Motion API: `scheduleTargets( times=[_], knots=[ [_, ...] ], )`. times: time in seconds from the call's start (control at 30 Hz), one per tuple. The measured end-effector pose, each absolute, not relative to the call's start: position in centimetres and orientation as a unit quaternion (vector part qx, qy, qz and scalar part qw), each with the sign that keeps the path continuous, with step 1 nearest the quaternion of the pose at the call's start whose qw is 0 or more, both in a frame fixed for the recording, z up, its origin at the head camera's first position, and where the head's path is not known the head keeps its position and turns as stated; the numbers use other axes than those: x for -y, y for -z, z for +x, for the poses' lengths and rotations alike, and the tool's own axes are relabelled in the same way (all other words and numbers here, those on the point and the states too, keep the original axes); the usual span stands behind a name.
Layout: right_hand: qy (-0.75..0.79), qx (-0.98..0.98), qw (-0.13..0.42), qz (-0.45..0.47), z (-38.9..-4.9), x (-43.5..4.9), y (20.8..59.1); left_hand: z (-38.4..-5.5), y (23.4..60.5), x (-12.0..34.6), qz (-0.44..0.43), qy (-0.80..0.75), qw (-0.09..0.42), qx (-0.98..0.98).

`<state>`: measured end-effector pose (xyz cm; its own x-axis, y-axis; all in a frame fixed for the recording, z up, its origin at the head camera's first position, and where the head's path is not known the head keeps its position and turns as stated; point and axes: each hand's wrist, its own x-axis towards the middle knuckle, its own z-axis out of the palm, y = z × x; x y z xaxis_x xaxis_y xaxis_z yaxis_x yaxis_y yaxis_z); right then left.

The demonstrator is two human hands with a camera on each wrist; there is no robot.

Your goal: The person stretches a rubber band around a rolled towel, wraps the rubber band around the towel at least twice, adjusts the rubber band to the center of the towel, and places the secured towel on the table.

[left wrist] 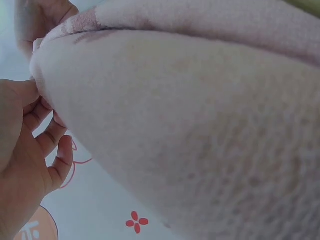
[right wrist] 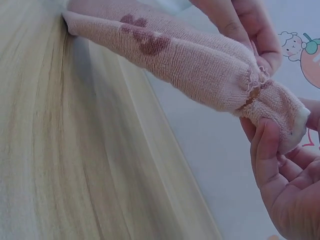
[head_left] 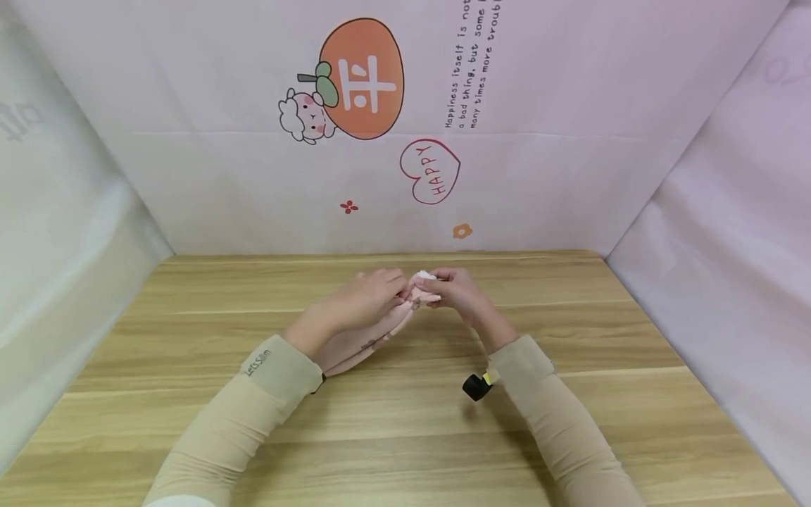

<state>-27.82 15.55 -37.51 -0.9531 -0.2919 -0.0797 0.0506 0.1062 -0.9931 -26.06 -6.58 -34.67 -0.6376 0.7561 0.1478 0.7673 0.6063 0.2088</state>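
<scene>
A wood-grained bench (head_left: 405, 451) lies under my work, and a white printed backdrop (head_left: 538, 183) rises behind it. My right grip (head_left: 459, 292) pinches the short, pale-edged end of the pink cloth (right wrist: 200, 65) between thumb and fingers, and my left grip (head_left: 364, 299) holds it just beside, near the narrow neck where the fabric bunches and a frilled edge shows. Something brown shows in that neck; whether it is a band or part of the print, I cannot tell. From there the cloth widens, darker print along it, and slants down toward my left sleeve (head_left: 228, 415); the held end is up off the bench. I judge the step in hand to be gathering or adjusting that narrow end. The next move, I think, calls for a steady right pinch while my left fingers work the neck, without letting the folds slip.
</scene>
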Motion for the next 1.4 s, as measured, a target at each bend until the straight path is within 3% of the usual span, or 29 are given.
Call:
scheduleTargets(
  times=[0.33,0.77,1.2,1.4],
  knots=[
    [0.673,-0.727,0.129,-0.046,-28.1,-16.4,38.1,-25.7,35.0,6.7,-0.419,0.114,-0.008,0.901],
    [0.622,-0.769,0.100,-0.113,-27.3,-15.7,37.3,-25.8,35.4,6.3,-0.390,0.178,0.047,0.902],
    [0.634,-0.763,0.091,-0.085,-27.2,-15.4,37.1,-25.7,35.5,5.8,-0.394,0.218,0.078,0.890],
    [0.647,-0.755,0.087,-0.064,-27.2,-15.3,37.2,-25.6,34.9,5.5,-0.376,0.195,0.057,0.904]
  ],
)
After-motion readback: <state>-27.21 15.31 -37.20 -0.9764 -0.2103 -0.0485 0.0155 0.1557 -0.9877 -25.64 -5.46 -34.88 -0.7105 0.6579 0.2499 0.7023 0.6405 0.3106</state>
